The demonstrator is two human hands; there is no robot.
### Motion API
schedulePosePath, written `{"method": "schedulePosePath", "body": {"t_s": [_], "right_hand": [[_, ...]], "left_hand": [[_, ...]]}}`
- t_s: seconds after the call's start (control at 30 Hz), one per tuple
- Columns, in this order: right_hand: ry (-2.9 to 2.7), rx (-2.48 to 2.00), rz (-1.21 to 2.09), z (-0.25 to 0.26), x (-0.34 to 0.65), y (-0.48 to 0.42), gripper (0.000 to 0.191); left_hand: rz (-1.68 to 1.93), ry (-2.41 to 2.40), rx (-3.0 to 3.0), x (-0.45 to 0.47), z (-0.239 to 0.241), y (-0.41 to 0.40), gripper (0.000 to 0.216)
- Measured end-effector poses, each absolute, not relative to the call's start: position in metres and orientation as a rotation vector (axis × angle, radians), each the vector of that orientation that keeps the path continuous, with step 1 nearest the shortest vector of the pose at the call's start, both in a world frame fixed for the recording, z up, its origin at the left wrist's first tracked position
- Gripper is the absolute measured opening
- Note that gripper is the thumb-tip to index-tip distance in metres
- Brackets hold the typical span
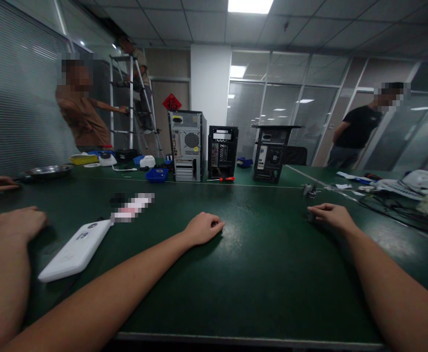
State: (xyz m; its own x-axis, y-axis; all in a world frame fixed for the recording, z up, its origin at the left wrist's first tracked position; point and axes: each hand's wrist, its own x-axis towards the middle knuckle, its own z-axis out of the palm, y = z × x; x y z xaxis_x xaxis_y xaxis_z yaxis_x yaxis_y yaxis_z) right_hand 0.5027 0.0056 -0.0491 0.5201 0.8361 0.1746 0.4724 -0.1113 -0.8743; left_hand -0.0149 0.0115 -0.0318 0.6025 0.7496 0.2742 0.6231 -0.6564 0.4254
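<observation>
My left hand (203,229) rests on the green tabletop (258,274) with its fingers loosely curled; I see nothing held in it. Farther right, my right hand (333,217) pinches a small dark grey metal piece (310,214) at the table surface. Just beyond that piece, several small metal parts (310,190) sit together. A white device (76,249) with dark markings lies left of my left hand, and a blurred patch covers something at its far end.
Three computer cases, a grey one (188,146) and two black ones, stand at the back. Before them lie an orange screwdriver (226,179) and a blue bin (157,175). Cables (386,208) spread at right. Another person's hand (18,225) is at left; a ladder (131,98) stands behind.
</observation>
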Motion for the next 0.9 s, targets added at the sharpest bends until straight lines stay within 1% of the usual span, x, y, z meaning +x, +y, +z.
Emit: {"method": "schedulePosePath", "body": {"t_s": [0.3, 0.57, 0.67, 0.77, 0.9], "right_hand": [[-1.268, -1.709, 0.467, -0.046, 0.482, 0.000, 0.054], [-1.466, -1.749, 0.388, -0.047, 0.471, 0.007, 0.042], [-1.535, -1.791, 0.302, -0.049, 0.466, 0.011, 0.041], [-1.634, -1.815, 0.141, -0.045, 0.452, 0.013, 0.039], [-1.781, -1.713, 0.048, -0.030, 0.410, 0.011, 0.034]], "left_hand": [[0.642, 1.116, 2.549, -0.016, -0.033, 0.013, 0.045], [0.616, 1.121, 2.543, -0.015, -0.031, 0.012, 0.044], [0.614, 1.121, 2.547, -0.015, -0.031, 0.012, 0.043], [0.619, 1.114, 2.553, -0.015, -0.032, 0.012, 0.042], [0.626, 1.122, 2.560, -0.015, -0.034, 0.013, 0.041]]}}
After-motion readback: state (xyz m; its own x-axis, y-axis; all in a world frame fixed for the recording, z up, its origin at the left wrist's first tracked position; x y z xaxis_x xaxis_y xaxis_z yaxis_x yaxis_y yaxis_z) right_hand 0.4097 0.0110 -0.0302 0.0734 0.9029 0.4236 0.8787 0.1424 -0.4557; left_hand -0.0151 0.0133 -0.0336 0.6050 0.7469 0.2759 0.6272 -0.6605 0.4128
